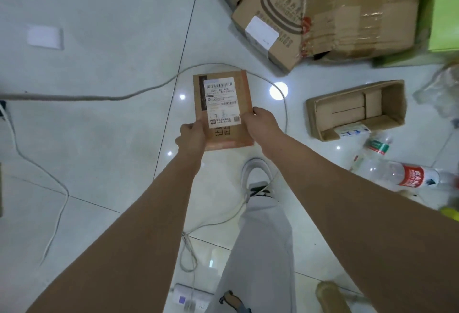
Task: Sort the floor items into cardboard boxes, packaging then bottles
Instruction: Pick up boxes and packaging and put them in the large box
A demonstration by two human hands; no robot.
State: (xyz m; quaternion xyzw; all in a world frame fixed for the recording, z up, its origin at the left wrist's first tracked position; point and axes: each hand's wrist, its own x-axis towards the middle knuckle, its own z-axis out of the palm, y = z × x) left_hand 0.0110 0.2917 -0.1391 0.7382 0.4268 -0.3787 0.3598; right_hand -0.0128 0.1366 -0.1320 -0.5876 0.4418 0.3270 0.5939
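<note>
Packaging step, mid-carry. Left grip [191, 136] curled round the near-left edge of labelled flat parcel [223, 103], held centre-frame over the floor [99, 138]; right grip [260, 121] pinching its right edge (both wrapped on, neither slack). Further right: open shallow box [357, 108], bottles [407, 176] lying just beside it. Next, probably: swing right, lower parcel into a box, let go.
</note>
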